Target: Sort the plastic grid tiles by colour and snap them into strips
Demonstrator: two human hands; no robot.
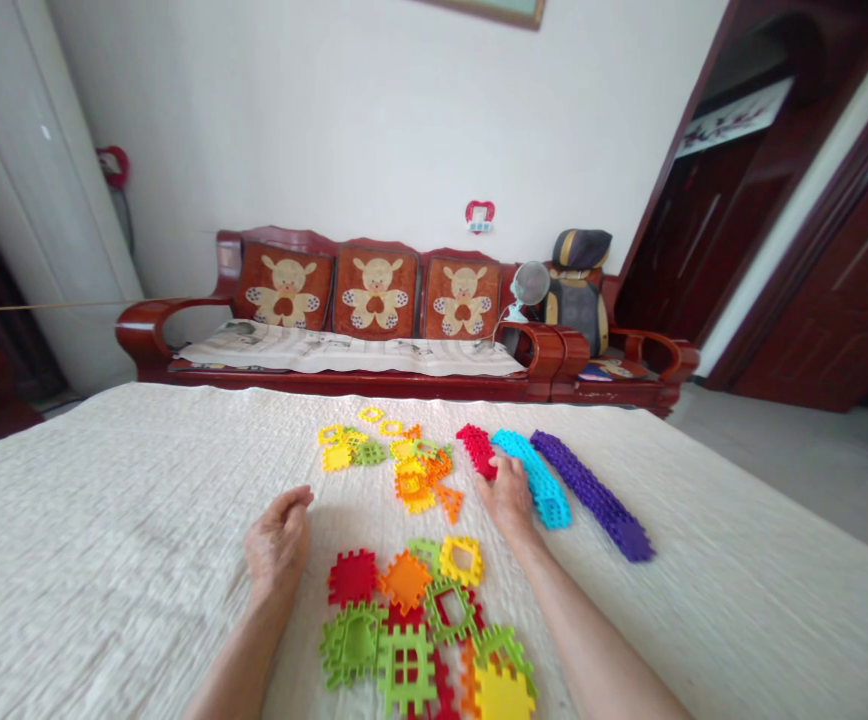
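Observation:
My right hand (509, 494) is at the near end of a short row of red interlocking plastic tiles (476, 448), its fingers closed on the end tile. Just right of it lie a longer light-blue row of tiles (535, 478) and a purple row (591, 492). My left hand (279, 540) rests over the cloth at the left, its fingers curled together with nothing visible in them. Between my forearms lies a loose pile with a red square tile (352, 577), an orange tile (405, 581), a green window tile (407, 668) and a yellow tile (504, 692).
Farther off, yellow, orange and green tiles (413, 478) lie scattered on the pale tablecloth (141, 540). Beyond the table's far edge stands a wooden sofa (150, 335) with bear cushions (376, 290). A small fan (530, 284) stands near its right arm.

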